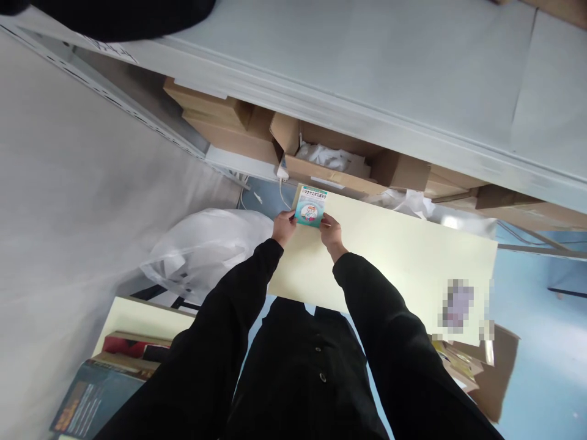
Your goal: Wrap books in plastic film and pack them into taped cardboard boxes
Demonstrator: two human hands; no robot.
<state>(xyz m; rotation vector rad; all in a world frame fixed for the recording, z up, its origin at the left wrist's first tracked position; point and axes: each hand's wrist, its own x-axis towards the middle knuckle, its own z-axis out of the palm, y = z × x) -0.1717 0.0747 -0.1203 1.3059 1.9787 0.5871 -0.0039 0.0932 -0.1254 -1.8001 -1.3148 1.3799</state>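
sleeves [389,311] are stretched over the table [413,256]. the book [311,208] is pinched by left hand [285,228] and right hand [331,232], seemingly for inspection; for turning, one grip should be eased.

Between my left hand [285,228] and right hand [332,233], booklet [310,206] fills gap. Right hand has room to pass rightward over table [403,244], up to blurred patch [456,305] by right end. Toward me, room over table as far as coat [312,360]. Leftward, plastic bag [211,244] bulges near table edge. Ahead, open carton [353,181] and shelf [367,104] block my reach.
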